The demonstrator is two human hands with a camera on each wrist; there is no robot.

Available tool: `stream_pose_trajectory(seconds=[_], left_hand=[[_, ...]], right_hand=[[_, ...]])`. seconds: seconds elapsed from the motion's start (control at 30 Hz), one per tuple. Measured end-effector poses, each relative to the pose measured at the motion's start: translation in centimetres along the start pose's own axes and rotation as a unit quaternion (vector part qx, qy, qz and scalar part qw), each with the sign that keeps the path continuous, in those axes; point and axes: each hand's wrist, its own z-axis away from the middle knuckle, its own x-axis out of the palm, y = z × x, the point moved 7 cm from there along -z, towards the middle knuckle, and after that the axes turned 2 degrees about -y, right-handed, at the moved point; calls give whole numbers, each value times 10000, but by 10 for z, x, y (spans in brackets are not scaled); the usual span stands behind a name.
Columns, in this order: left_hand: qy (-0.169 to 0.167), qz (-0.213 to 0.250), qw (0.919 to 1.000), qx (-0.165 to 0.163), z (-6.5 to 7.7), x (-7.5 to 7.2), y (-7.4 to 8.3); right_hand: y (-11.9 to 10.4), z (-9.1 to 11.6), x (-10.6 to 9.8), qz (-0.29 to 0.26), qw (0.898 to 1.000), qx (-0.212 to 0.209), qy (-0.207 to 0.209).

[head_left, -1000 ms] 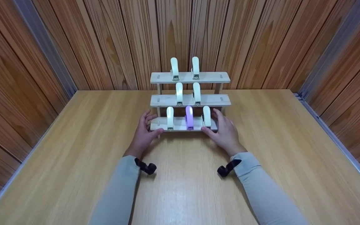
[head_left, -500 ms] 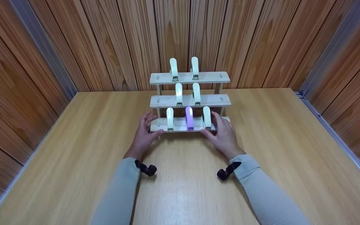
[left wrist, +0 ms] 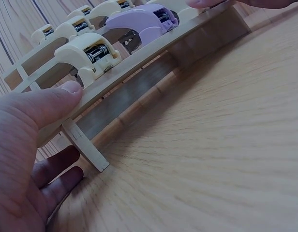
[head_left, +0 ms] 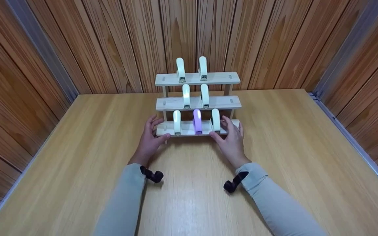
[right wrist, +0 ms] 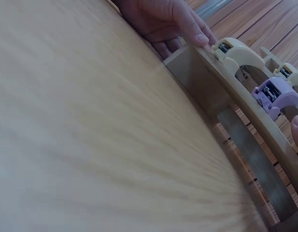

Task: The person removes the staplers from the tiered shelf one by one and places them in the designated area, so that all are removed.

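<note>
One thumb over the near edge, left wrist: left hand (left wrist: pixel 16 145) grips rack (left wrist: pixel 139 65) at left end. Right wrist: purple tool (right wrist: pixel 279 94) mid-row, near tier. Head: right hand (head_left: pixel 233 142), fingers bent beside rightmost white tool (head_left: pixel 215 120); cannot tell what it grips. Judged: steadying; shifting calls for both ends together. Versus earlier, right outer finger spread.

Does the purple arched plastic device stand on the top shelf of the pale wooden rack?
No, the purple device stands on the lowest shelf, between two cream ones.
</note>
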Motion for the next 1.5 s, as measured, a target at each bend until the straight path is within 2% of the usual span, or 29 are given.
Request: stream_pose_trajectory(seconds=[0.3, 0.53, 0.8, 1.0, 1.5], left_hand=[[-50, -7, 9999, -110, 0, 0, 0], [-94, -56, 9999, -76, 0, 0, 1], [-65, -195, 9997, -143, -1, 2, 1], [-74, -139, 9999, 54, 0, 0, 3], [-121, -160, 9998, -13, 2, 0, 4]], right_hand=[[0, 4, 1, -400, 9984, 359, 168], [0, 5, 0, -412, 9981, 407, 187], [-2, 5, -1, -99, 9990, 391, 187], [-3, 4, 1, -5, 9993, 263, 269], [-3, 3, -1, -292, 9983, 355, 350]])
